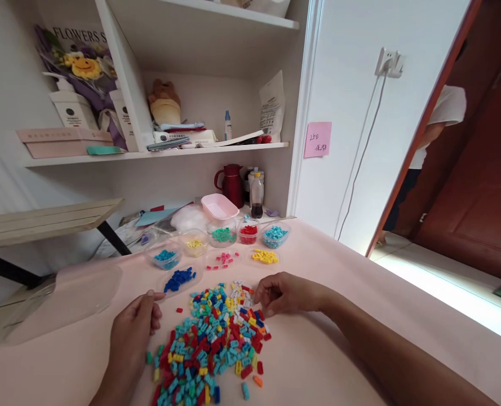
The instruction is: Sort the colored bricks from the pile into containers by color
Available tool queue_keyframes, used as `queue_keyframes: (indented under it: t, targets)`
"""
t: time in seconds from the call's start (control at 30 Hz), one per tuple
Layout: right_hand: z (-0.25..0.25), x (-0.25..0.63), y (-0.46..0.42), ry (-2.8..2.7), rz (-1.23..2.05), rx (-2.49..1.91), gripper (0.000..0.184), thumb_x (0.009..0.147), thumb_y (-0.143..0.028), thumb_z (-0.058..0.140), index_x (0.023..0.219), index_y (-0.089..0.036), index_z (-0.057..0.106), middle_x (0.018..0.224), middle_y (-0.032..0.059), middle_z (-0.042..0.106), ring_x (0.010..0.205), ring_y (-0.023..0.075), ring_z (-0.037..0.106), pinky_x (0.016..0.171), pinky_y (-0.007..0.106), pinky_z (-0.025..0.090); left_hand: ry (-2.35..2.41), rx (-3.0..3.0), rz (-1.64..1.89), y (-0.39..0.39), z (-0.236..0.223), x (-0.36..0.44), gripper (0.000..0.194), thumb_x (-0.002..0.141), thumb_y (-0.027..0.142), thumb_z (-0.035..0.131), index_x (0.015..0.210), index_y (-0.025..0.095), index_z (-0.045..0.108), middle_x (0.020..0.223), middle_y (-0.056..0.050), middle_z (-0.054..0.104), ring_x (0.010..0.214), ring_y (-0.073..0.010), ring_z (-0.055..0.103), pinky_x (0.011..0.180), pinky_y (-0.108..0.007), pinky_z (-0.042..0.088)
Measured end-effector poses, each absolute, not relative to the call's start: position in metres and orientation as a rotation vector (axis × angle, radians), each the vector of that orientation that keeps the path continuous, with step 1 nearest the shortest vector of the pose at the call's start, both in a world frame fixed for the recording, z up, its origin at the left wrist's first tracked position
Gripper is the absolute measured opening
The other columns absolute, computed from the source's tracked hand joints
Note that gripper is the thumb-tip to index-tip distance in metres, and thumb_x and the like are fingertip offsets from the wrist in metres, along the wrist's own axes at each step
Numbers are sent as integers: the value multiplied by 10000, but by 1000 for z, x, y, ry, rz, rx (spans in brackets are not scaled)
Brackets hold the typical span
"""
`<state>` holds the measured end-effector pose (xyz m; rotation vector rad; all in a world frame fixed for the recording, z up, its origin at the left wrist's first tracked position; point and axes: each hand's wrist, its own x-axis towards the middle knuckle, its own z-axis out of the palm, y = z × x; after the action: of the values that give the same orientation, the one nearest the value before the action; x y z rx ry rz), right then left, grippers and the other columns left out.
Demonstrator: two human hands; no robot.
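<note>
Flanking brick pile: L hand & R hand, both part-curled; can't tell re grip.

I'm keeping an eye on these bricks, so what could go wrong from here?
The left hand is close to the dark blue bricks and might nudge some into the mixed pile. The right hand, at the pile's edge, could scatter some of it. The yellow bricks lie in a low heap, so a bump may spread them.

There is room on the pink table, right of the little tubs. A big block pile fills the gap between left hand and right hand.
</note>
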<state>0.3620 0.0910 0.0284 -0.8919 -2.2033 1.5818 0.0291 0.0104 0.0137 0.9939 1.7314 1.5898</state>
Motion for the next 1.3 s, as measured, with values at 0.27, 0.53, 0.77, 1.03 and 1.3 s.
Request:
queue_keyframes:
  t: [0.27, 0.53, 0.77, 1.03, 1.3]
  targets:
    - [24, 353, 80, -2419, 1145, -1023, 205, 700, -214, 688, 905, -206, 692, 759, -16, 654, 679, 123, 576, 592, 207, 417, 1743, 1017, 1561, 12, 12, 28, 458, 683, 571, 612, 870, 158, 675, 557, 40, 536, 489, -107, 461, 446, -219, 357]
    - [31, 359, 82, -2522, 806, -1083, 200, 700, -194, 682, 888, -252, 722, 879, 1, 641, 777, 139, 574, 643, 219, 414, 1730, 1068, 1518, 10, 12, 29, 465, 672, 587, 609, 846, 162, 684, 557, 38, 539, 483, -107, 467, 441, -218, 362]
    - [28, 363, 85, -2534, 892, -984, 329, 717, -218, 701, 1039, -283, 710, 844, 0, 598, 728, 130, 547, 636, 221, 419, 1731, 1098, 1503, 11, 11, 29, 465, 686, 586, 601, 863, 163, 679, 563, 40, 532, 485, -113, 468, 448, -221, 362]
    - [30, 360, 82, -2577, 800, -968, 329, 714, -210, 714, 1024, -318, 721, 836, -5, 613, 757, 137, 563, 673, 232, 414, 1721, 1118, 1492, 12, 8, 26, 466, 705, 584, 595, 879, 159, 679, 573, 35, 534, 492, -118, 470, 447, -222, 357]
    - [32, 360, 80, -2584, 793, -1038, 244, 709, -190, 676, 938, -255, 725, 830, -1, 642, 735, 133, 571, 643, 221, 408, 1712, 1128, 1492, 10, 10, 28, 487, 700, 597, 599, 884, 154, 682, 569, 36, 537, 483, -115, 471, 446, -224, 354]
